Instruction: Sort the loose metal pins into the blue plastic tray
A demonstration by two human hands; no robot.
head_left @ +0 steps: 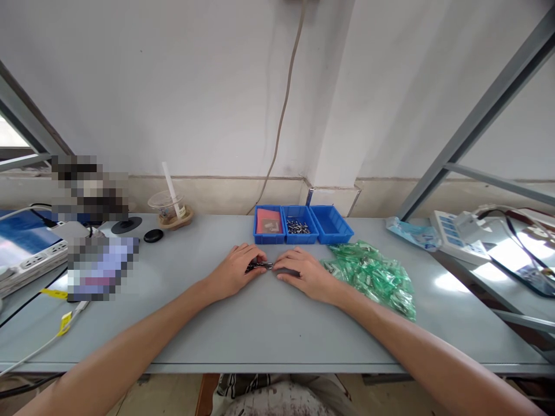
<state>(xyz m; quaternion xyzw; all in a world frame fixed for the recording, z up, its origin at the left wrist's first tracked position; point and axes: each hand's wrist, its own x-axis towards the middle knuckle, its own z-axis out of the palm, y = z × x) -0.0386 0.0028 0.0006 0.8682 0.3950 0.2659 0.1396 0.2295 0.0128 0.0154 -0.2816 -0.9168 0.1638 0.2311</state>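
Small metal parts (260, 266) pinched between left hand (236, 270), right hand (303, 273), grey table (260, 329)

Matt grey table (269, 329), glossy plastic bins (332, 226)

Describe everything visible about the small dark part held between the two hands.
The small dark metal part lies low on the grey table, in front of the blue bins. It looks slim, dark and slightly shiny, lying roughly crosswise. The left hand pinches its left end and the right hand meets it from the right. Fingers hide most of it, so its exact shape cannot be told.
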